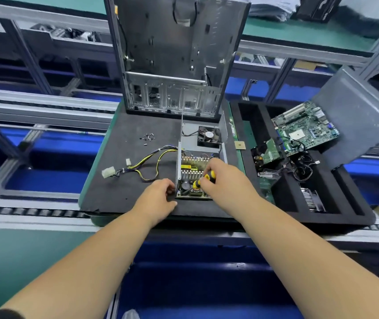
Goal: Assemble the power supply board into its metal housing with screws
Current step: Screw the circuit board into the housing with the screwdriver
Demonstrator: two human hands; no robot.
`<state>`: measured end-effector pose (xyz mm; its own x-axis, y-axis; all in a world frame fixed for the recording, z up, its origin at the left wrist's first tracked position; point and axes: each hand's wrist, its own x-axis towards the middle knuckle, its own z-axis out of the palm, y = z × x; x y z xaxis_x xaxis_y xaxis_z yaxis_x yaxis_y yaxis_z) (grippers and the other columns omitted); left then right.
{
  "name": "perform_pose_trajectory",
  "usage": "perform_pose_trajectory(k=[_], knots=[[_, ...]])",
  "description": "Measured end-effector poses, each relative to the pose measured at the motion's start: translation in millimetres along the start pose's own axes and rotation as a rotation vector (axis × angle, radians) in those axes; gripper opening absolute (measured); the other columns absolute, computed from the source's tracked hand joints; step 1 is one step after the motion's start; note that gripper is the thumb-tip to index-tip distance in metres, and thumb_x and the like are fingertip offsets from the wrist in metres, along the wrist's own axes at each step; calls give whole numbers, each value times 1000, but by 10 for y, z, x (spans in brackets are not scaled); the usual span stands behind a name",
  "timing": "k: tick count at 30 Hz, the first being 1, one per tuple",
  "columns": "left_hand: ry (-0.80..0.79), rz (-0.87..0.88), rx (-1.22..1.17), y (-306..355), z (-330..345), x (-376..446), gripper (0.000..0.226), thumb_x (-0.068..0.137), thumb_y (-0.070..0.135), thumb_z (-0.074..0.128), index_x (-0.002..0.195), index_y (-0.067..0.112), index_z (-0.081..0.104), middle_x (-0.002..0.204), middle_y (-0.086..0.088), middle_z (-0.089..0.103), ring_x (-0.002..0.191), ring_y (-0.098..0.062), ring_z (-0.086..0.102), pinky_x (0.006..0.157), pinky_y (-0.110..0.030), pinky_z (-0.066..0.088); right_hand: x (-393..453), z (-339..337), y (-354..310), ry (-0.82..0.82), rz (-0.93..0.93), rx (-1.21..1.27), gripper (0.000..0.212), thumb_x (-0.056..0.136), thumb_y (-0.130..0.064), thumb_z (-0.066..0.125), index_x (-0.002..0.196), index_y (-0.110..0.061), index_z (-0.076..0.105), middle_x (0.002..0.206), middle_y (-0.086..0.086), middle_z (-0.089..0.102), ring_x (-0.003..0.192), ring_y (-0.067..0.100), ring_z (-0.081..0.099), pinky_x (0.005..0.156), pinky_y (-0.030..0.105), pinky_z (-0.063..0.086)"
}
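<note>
the power supply board (193,178) is sitting inside its open metal housing (206,137) near the front edge of a dark foam mat (124,171), with the housing's black fan (209,136) lying at the far end of the box. the right hand (224,178) is wrapping its curled fingers around the yellow and black handle of a screwdriver (203,179), which is tilting down toward the near part of the board; the tip is hidden among the components, so it is hard to say exactly what it is touching. the left hand (159,195) is resting at the housing's left wall near the front corner, fingers curled and seemingly pinching the thin metal edge. a bundle of yellow and black wires (148,162) is trailing out of the housing to the left and ending in white connectors (108,172). a small cluster of loose screws (147,137) is lying on the mat, well apart from both hands. behind the mat an empty computer case (174,56) is standing upright. to the right, a green motherboard (305,128) is lying in a black foam tray (248,125) beside other parts.
</note>
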<state>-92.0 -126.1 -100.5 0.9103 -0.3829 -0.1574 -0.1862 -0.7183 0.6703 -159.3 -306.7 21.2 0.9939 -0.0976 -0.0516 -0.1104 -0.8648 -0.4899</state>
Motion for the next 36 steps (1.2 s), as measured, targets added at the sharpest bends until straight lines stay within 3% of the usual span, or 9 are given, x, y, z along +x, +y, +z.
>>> perform_pose_trajectory(k=[3, 14, 26, 33, 36], knots=[[34, 42, 35, -33, 41, 67, 33, 77, 25, 78, 102, 24, 57, 104, 4, 57, 94, -16, 58, 87, -33, 51, 52, 51, -39, -17, -8, -29, 10, 93, -32, 53, 98, -24, 50, 72, -5, 55, 62, 12, 49, 51, 30, 35], [102, 120, 23, -132, 107, 141, 28, 78, 36, 77, 94, 28, 55, 94, 11, 55, 84, -8, 54, 76, -28, 49, 174, 180, -107, -23, -40, -126, 9, 93, -32, 52, 97, -25, 48, 70, -6, 52, 62, 11, 47, 50, 29, 29], [120, 105, 95, -83, 136, 143, 26, 82, 34, 71, 89, 27, 48, 95, 8, 57, 91, -16, 56, 81, -38, 49, 273, 173, -190, -23, -200, -379, 18, 92, -33, 53, 101, -18, 50, 71, -6, 48, 70, 26, 53, 56, 31, 36], [89, 95, 99, -84, 128, 169, 26, 82, 34, 71, 90, 27, 47, 95, 9, 56, 92, -16, 55, 83, -38, 48, 319, 86, -240, -183, -288, -326, 13, 94, -23, 55, 103, -15, 51, 91, 2, 59, 82, 24, 52, 66, 35, 44], [82, 91, 79, -97, 120, 175, 25, 82, 34, 71, 91, 27, 49, 94, 10, 55, 90, -13, 54, 83, -37, 48, 403, 63, -249, -189, -342, -378, 10, 93, -19, 56, 102, -18, 54, 95, 2, 61, 86, 24, 54, 64, 33, 38]])
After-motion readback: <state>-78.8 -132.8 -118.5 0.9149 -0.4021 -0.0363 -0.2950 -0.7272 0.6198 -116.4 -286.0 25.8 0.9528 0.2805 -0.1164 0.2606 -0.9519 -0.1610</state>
